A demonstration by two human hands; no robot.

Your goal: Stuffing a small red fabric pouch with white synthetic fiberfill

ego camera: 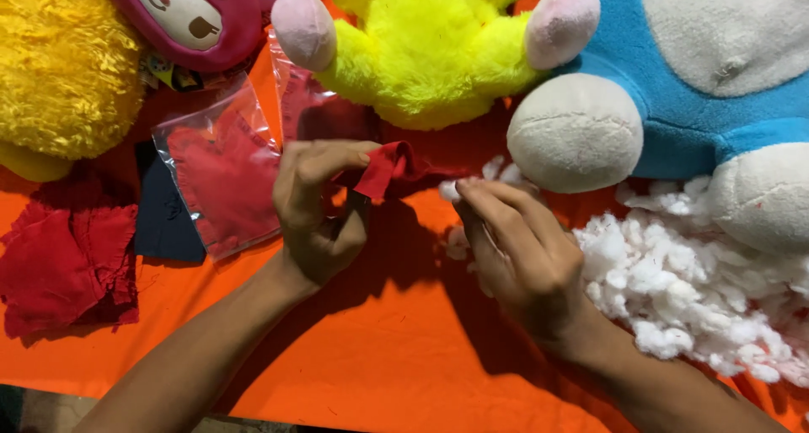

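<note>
Near the middle of the frame the left hand (318, 210) pinches a small red fabric piece (389, 168), its thumb and fingers closed on the folded edge so that the cloth stands up just above the orange table cover (379, 357). Just to the right, the right hand (518, 252) rests with its fingers drawn together on a tuft of white stuffing (493, 173) at its fingertips, close to the red fabric piece; whether it truly grips the tuft or only presses on it I cannot tell. That tuft belongs to the edge of a loose pile of white fibre filling (691, 290) that spreads across the right side of the frame, down to the lower right. Above the pile, in the upper right, lies a blue and white plush toy (674, 121), 1 rounded white foot just beside the right hand's fingertips. At the top centre sits a yellow plush toy (430, 54) with 2 pink feet. In the upper left are a shaggy yellow plush (63, 71) and a pink plush face (194, 16). Left of the left hand lies a clear plastic bag holding red cloth (223, 180), partly over a dark blue cloth (164, 218), and at the far left a crumpled red cloth (67, 260).
</note>
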